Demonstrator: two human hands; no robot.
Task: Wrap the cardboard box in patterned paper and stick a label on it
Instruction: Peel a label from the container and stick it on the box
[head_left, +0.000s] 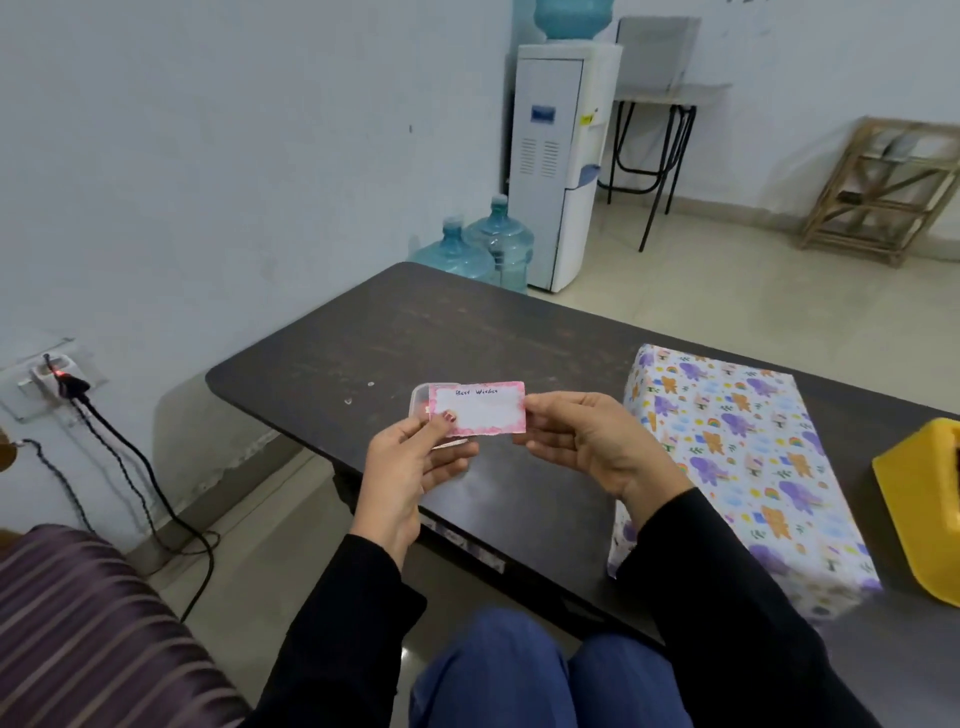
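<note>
A dark table (363, 338) with rounded corners carries the wrapped box (737, 457), which lies flat on its right part. Near the box's right side, cut by the picture's edge, sits a yellow plastic thing (919, 509). Left of the box stands a small clear tub (420, 400), with two tiny scraps (347, 401) beside it.

The cardboard box (737, 467) lay flat on the right part of the dark table (415, 332), its long side running from the table's near edge toward its far edge. Every visible face was covered in patterned paper (779, 410): a white ground printed with purple, orange and blue cartoon figures, rainbows and small dots.

The label (480, 410) was a small white rectangular card with a mottled pink border and "Best Wishes" handwritten along its top. It hung above the table's near left part, apart from the box, its face turned up and roughly level. The left hand (410, 462) pinched its lower left corner and the right hand (587, 447) its right edge.
</note>
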